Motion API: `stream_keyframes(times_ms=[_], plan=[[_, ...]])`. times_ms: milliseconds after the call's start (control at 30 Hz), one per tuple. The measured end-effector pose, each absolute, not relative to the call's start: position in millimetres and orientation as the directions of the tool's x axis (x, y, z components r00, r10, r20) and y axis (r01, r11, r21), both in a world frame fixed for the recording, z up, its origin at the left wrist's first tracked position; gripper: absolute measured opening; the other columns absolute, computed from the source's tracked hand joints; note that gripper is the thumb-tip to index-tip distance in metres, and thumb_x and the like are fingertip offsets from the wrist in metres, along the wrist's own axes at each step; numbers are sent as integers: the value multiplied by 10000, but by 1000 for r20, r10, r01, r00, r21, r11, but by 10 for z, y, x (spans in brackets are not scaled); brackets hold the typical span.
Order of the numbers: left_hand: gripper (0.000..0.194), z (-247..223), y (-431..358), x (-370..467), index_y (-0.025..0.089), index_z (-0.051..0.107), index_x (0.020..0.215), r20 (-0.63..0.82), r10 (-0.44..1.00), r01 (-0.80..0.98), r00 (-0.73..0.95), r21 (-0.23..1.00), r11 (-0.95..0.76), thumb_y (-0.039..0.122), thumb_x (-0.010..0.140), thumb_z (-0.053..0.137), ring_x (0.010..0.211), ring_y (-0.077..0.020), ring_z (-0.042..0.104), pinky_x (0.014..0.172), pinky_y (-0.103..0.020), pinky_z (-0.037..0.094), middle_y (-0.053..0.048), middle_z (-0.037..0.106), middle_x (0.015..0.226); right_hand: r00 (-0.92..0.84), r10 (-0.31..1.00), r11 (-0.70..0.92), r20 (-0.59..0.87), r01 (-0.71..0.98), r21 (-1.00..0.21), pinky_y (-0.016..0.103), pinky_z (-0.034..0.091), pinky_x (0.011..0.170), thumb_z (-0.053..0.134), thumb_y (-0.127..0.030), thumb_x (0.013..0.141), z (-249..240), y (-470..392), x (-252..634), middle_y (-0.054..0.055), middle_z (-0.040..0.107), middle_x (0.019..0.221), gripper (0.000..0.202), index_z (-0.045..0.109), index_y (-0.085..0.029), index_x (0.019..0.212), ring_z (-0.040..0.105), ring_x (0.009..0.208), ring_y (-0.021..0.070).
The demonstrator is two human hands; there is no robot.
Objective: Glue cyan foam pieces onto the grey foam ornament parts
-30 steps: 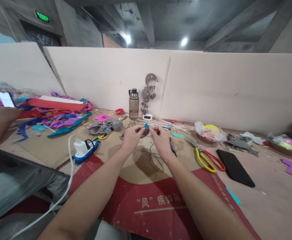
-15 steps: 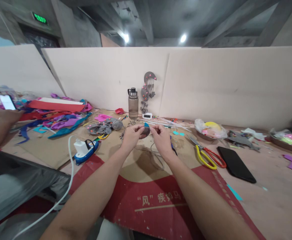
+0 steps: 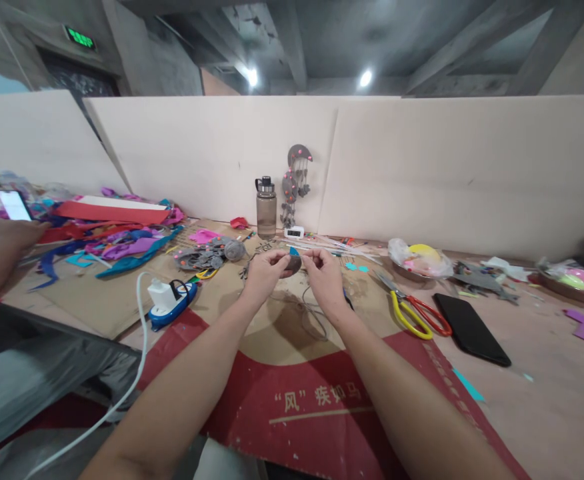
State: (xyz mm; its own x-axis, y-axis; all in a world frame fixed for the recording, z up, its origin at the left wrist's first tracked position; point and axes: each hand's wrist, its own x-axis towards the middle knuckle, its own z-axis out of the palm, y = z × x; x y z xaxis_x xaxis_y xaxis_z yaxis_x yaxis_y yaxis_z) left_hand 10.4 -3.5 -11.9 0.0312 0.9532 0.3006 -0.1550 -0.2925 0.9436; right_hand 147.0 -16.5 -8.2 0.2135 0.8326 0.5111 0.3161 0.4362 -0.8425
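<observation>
My left hand point(image 3: 268, 268) pinches a small dark grey felt piece point(image 3: 295, 264) above the middle of the table. A bit of blue felt point(image 3: 293, 251) shows at its top edge. On the other side, my right hand point(image 3: 323, 268) has thumb and forefinger closed at the piece's right edge; what lies between those fingertips is too small to make out. A thin grey cord point(image 3: 317, 327) hangs and loops below the hands, over a brown and red paper sheet point(image 3: 292, 393).
Yellow and red scissors point(image 3: 412, 313) and a black phone point(image 3: 472, 330) lie to the right. A bottle point(image 3: 267, 213) stands behind my hands. Grey felt pieces point(image 3: 199, 257) and a blue power strip point(image 3: 172, 310) are at left. Another person's hand point(image 3: 12, 233) is beside a lit phone point(image 3: 15, 205).
Both hands stay in nearly the same place around the grey felt piece. The cord loop below has shifted slightly.
</observation>
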Motion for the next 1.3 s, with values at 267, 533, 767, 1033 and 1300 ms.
stream_keyframes(times_ms=[267, 533, 767, 1033, 1300], plan=[[270, -145, -14, 101, 169, 740, 820, 294, 954, -163, 55, 946, -282, 401, 681, 747, 790, -186, 656, 766, -364, 585, -35, 708, 845, 205, 835, 429, 511, 340, -837, 284, 340, 615, 561, -331, 780, -71, -153, 1492, -24, 491, 636, 180, 661, -185, 813, 402, 616, 141], [327, -98, -52, 108, 157, 751, 847, 267, 960, -184, 81, 951, -249, 407, 640, 779, 793, -185, 651, 764, -368, 587, -35, 712, 871, 205, 887, 388, 414, 155, -908, 272, 327, 593, 596, -408, 714, -92, -112, 1500, -26, 521, 619, 240, 651, -175, 739, 404, 594, 126], [330, -134, -22, 117, 149, 739, 804, 263, 961, -238, 86, 942, -236, 414, 616, 800, 761, -177, 646, 757, -374, 590, -33, 701, 824, 171, 930, 324, 325, 33, -945, 250, 288, 539, 631, -444, 676, -108, -88, 1514, -49, 494, 581, 259, 611, -186, 671, 360, 550, 98], [334, -166, 16, 99, 148, 716, 780, 287, 952, -232, 107, 938, -257, 444, 643, 789, 767, -176, 652, 785, -380, 585, -38, 702, 808, 27, 991, 135, 132, -206, -969, 242, 159, 452, 746, -434, 555, 8, -191, 1516, -96, 336, 494, 329, 524, -203, 628, 201, 460, 58], [389, -119, 18, 45, 132, 684, 813, 244, 941, -261, 236, 948, -181, 447, 623, 811, 715, -158, 635, 697, -354, 587, -38, 679, 792, -185, 982, -42, 22, -335, -941, 216, 204, 443, 803, -328, 551, 63, -202, 1649, -84, 414, 539, 309, 573, -190, 705, 269, 462, 53]])
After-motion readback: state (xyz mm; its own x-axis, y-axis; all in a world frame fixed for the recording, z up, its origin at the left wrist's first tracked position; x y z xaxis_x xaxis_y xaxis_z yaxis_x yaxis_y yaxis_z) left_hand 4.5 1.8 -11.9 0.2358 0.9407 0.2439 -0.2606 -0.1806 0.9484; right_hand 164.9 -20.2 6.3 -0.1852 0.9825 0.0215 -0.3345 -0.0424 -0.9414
